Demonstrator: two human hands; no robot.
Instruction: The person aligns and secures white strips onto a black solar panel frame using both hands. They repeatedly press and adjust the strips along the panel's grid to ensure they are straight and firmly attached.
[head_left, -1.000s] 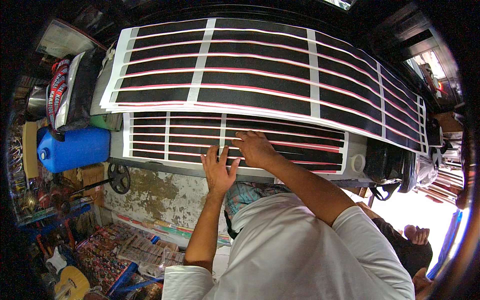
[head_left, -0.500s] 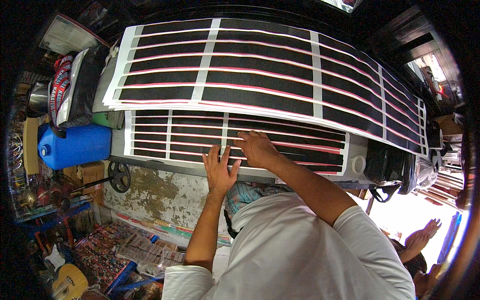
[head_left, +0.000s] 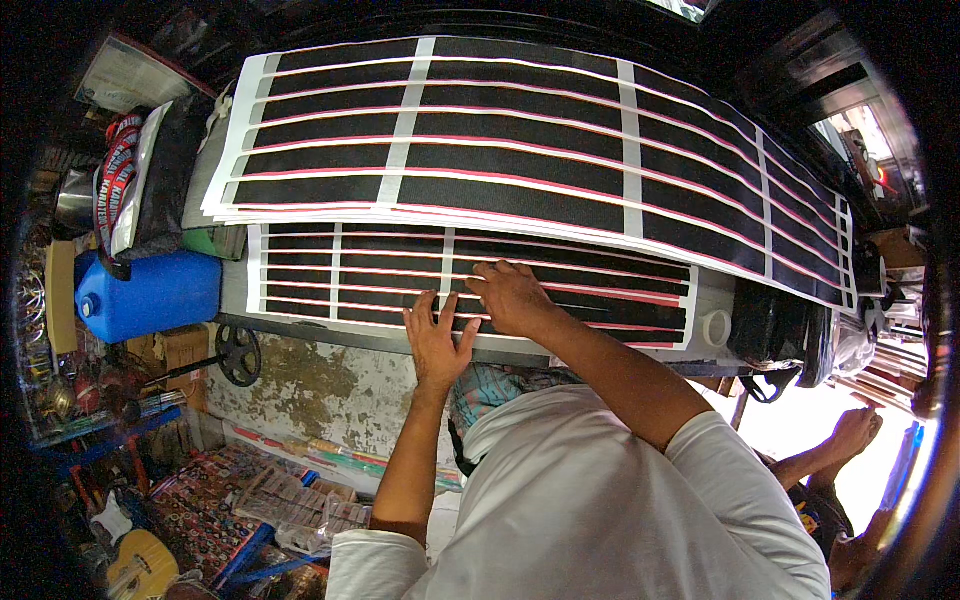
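Note:
My left hand lies with its fingers spread on the near edge of a white sheet that carries long black strips with red and white lines between them. Just right of it, my right hand rests on the same sheet, its fingertips on a black strip and the fingers loosely stretched. Neither hand appears to hold anything. Behind them, a larger stack of similar striped sheets overlaps the far part of this sheet. What lies under my palms is hidden.
A roll of tape lies at the sheet's right end, beside black plastic bags. At left are a blue jerrycan and a black handwheel. Another person's hands show at far right. A guitar lies lower left.
My hands stay almost in place on the sheet. At far right, the other person's hands have risen slightly, their fingers now drawn in.

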